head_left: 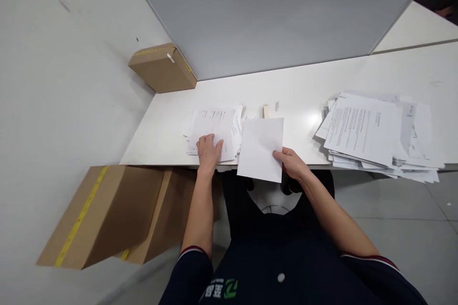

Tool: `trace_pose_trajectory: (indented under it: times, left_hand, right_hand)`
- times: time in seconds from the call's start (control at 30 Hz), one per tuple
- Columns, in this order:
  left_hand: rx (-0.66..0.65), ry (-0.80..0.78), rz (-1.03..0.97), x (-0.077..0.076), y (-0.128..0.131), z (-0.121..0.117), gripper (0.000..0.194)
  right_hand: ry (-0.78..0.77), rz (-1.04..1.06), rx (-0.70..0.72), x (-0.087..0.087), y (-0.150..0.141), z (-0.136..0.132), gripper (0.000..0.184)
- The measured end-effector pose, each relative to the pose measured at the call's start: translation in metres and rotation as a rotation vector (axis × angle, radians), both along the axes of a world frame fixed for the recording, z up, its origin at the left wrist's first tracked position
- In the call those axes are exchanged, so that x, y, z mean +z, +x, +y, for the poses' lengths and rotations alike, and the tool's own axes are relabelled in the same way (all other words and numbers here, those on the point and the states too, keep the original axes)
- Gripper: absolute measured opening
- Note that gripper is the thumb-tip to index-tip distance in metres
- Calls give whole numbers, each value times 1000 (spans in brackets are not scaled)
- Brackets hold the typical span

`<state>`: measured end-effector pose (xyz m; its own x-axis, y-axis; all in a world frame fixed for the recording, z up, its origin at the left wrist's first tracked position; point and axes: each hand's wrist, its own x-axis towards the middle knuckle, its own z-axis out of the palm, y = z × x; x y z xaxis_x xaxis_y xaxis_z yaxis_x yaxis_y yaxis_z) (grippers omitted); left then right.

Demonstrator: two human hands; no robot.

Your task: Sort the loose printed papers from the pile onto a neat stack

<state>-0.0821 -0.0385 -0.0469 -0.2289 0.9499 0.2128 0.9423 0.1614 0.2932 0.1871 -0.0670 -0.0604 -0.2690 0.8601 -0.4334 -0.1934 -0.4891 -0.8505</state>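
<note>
My right hand (291,162) pinches the right edge of a blank-looking white sheet of paper (260,147), thumb on top. The sheet is held at the table's front edge, its lower part jutting past it. To the left, my left hand (209,152) rests with fingers apart on a stack of printed papers (218,126). Some sheets in that stack stick out unevenly at the sides. Just beyond the held sheet lies a small cream-coloured block-shaped object (265,110), whose kind I cannot make out, with a little scrap (276,106) beside it.
A large untidy pile of printed papers (361,128) overhangs the front edge of the white table (307,86) on the right. A cardboard box (164,69) stands in the back left corner by the grey partition (268,14). Taped cartons (103,214) sit below on the left.
</note>
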Motion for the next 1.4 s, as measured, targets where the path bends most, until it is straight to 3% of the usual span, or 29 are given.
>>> trace_pose_trajectory:
  times: [0.2,0.4,0.6,0.83,1.0,1.13,1.27,1.4]
  left_hand:
    - [-122,22,165,5,-1,-3,31]
    - [-114,18,243,24,1,-5,33]
    - [-47,-14,-3,44,2,-9,28]
    - [-16,6,-228,45,16,-10,25]
    - [-160,100,-186,45,52,-24,24]
    - [-382,156,-103,39,92,-41,22]
    - [-601,117,-15,23,129,-60,22]
    - [-669,49,-72,14,149,-74,22]
  right_hand:
    - [-18,-6,-5,5,-1,-5,23]
    - [-11,25,-36,-4,-1,-11,19]
    - [-5,65,-57,-5,-1,-14,16]
    - [18,48,-67,1,-1,-16,17]
    - [24,62,-92,4,-2,-14,17]
    - [15,120,-119,2,-4,-12,18]
    - [2,113,-188,-3,-6,-12,33]
    - [141,79,-233,-11,-4,-15,32]
